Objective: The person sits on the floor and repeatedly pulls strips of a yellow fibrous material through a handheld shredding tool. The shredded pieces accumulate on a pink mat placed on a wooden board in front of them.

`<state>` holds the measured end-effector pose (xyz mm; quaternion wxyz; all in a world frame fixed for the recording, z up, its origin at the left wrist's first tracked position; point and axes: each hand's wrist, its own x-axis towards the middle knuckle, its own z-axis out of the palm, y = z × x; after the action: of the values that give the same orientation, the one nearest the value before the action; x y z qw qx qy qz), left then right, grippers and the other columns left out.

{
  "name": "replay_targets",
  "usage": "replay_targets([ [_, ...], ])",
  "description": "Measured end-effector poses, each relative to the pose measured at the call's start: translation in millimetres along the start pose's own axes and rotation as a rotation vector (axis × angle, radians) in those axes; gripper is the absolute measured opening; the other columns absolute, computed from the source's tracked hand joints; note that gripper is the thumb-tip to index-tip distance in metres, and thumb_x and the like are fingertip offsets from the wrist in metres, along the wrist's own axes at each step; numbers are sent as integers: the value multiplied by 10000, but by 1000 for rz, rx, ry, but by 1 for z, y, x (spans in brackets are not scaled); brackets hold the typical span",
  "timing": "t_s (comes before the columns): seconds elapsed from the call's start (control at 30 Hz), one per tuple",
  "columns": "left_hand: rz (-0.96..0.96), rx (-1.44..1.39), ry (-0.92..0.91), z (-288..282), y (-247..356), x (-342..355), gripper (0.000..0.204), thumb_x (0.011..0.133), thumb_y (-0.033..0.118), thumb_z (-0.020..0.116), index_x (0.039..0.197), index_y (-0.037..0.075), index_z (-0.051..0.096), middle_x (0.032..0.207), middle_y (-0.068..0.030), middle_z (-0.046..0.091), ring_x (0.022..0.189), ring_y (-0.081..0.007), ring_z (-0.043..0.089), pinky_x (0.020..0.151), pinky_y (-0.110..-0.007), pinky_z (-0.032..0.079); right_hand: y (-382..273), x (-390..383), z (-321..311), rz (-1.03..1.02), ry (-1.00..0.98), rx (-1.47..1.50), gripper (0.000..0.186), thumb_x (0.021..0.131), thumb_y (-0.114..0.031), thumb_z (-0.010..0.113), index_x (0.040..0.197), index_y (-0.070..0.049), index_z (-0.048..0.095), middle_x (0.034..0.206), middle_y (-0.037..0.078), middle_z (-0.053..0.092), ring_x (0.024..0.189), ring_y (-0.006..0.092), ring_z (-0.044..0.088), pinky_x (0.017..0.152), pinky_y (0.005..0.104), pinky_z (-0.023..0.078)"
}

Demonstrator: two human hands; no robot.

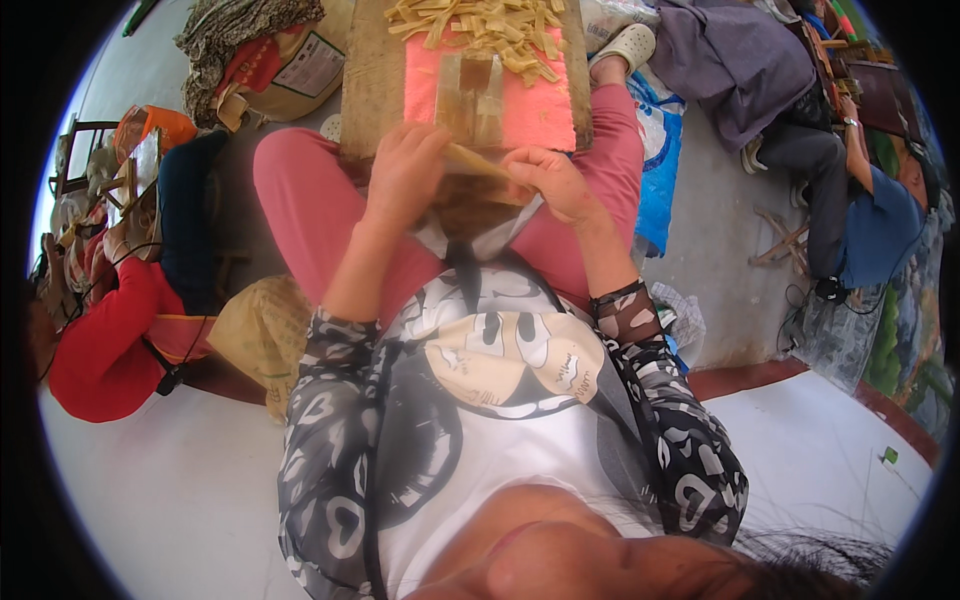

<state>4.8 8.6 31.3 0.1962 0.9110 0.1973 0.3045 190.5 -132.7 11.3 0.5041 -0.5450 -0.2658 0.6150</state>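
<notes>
- We have one pale strip up between both hands, over the near edge of the board and slightly tilted, its right end lower.
- Left hand: fingers clamped on the strip's left end, knuckles up. Likely the anchor side.
- Right hand: thumb and forefinger look pinched together on the other end. Exact contact is blurred; we can't tell how firm it is.
- Two-ended hold, as we read it: a thin, bendy piece would sag or twist from one end only.
- Wooden board sits between the knees, so the work surface is within short reach of both hands.
- Pink towel lies on the board; our guess, padding or grip so things don't slide.
- Shiny slab lies on the towel, just beyond the hands. See-through with brownish parts; material unclear to us. Central spot probably suits either hand.
- Loose pile of strips at the far end, partly on the towel, partly on wood. Reachable, yet out of the hands' way, we'd say.
- Brown thing below the hands, between the legs: too blurred for us to name.
- Blue bag stands beside the right leg, off the board.
</notes>
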Motion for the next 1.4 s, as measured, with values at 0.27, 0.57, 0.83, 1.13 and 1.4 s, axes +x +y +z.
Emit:
replay_targets([
  [0.27,9,-56,-150,-1,37,-10,371,682,50,656,1049,58,601,1041,-81,592,1041,-283,525,891,-367,418,-16,1,33,-195,261,-192,166,911,-163,544,997,-35,604,752,16,607,608,43,504,566,177,418],
  [0.57,-676,-544,-101,19,7,-29,308,836,-13,473,1102,16,624,830,-58,650,630,-128,576,604,-240,468,-30,-17,32,-43,-97,-30,213,916,-58,486,1122,-25,531,936,20,605,810,69,561,727,202,462],
  [0.83,-1147,-1309,-103,42,7,-31,242,869,7,472,1077,-15,594,896,-56,616,651,-97,565,581,-205,471,6,-11,61,-462,58,-624,212,896,-48,541,1108,-48,530,971,45,541,831,104,557,746,243,458],
  [1.13,-1049,-1110,-141,31,5,-16,222,857,26,498,1044,27,617,746,3,597,562,-52,486,494,-181,383,22,3,46,-273,71,174,174,949,-140,483,1104,-66,512,951,30,580,828,104,570,720,225,457],
  [1.4,-245,-621,-198,19,36,-15,175,757,-20,510,919,21,564,1136,-111,563,925,-173,566,777,-263,443,24,8,29,169,58,540,160,914,-172,557,997,-37,542,803,34,594,612,84,564,510,198,470],
])
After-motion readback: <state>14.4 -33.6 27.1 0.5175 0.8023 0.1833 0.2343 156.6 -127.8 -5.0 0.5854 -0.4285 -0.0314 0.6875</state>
